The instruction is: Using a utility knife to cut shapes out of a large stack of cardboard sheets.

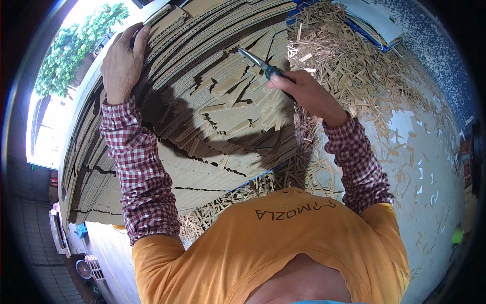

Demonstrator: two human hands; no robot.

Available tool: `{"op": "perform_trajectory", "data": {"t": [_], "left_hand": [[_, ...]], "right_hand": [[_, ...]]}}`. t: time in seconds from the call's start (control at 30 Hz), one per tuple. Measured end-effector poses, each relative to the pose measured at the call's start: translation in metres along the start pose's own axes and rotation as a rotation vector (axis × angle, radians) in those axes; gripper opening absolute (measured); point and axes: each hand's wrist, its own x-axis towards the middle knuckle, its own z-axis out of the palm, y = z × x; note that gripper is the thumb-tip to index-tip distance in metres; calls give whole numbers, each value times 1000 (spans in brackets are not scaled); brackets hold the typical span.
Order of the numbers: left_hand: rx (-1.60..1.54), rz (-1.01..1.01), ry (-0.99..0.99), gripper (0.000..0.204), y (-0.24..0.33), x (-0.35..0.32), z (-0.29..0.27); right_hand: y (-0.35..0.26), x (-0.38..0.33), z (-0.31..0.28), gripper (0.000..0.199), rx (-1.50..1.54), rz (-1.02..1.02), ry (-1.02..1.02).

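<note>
Pliers [260,65] with green handles sit gripped in the right hand [304,93], their slim tips pointing up and left over a tall stack of corrugated cardboard sheets [212,101]. Left hand [123,61] lies flat with fingers spread on the stack's far upper edge, grasping nothing. Both forearms wear red checked sleeves [136,172] under an orange shirt. Loose cardboard strips [349,71] lie heaped on the pale bench [420,152] just right of the stack, with more scattered along the stack's near edge.
</note>
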Motion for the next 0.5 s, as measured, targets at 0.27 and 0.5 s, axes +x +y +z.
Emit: {"op": "perform_trajectory", "data": {"t": [0.27, 0.5], "left_hand": [[-29, -20, -29, 48, 9, 0, -5], [-5, -21, 18, 45, 12, -5, -10]], "right_hand": [[41, 34, 31, 36, 68, -223, 143], [168, -87, 52, 36, 10, 153, 216]]}}
